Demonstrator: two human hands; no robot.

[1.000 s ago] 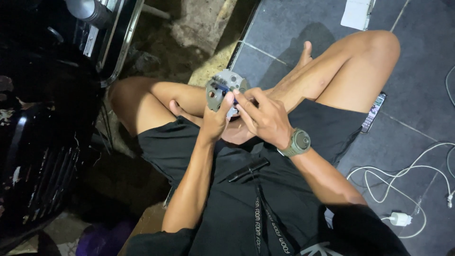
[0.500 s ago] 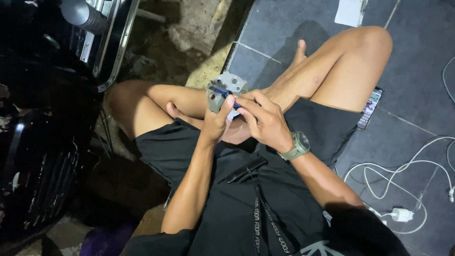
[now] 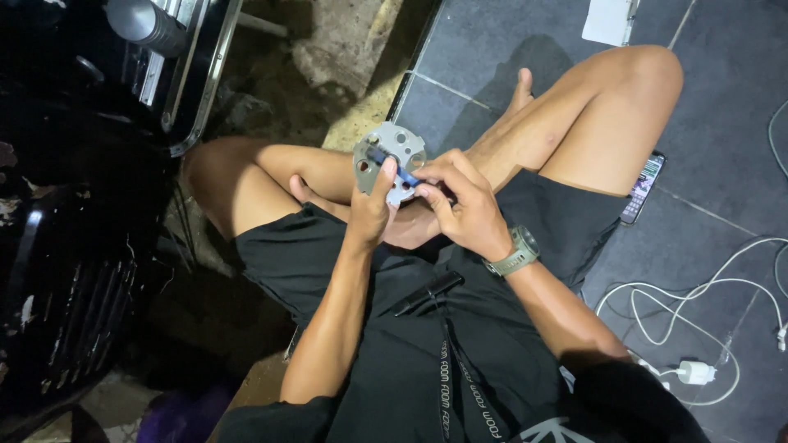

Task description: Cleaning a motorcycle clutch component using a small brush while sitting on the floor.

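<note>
Round grey metal plate (image 3: 384, 156), gripped by left hand (image 3: 371, 209); just right of plate, right hand (image 3: 461, 205) fingers pinching blue-tipped tool (image 3: 404, 174) against plate.

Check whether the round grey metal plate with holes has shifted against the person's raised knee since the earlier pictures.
No real shift. The round grey metal plate with holes sits in the left hand in the same spot beside the raised knee; only the camera drifted slightly.

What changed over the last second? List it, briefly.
Little changed. Both hands kept their grip: the left hand holds the round metal plate, the right hand holds a small blue-tipped tool against it. The phone and white charger cable stayed put.
</note>
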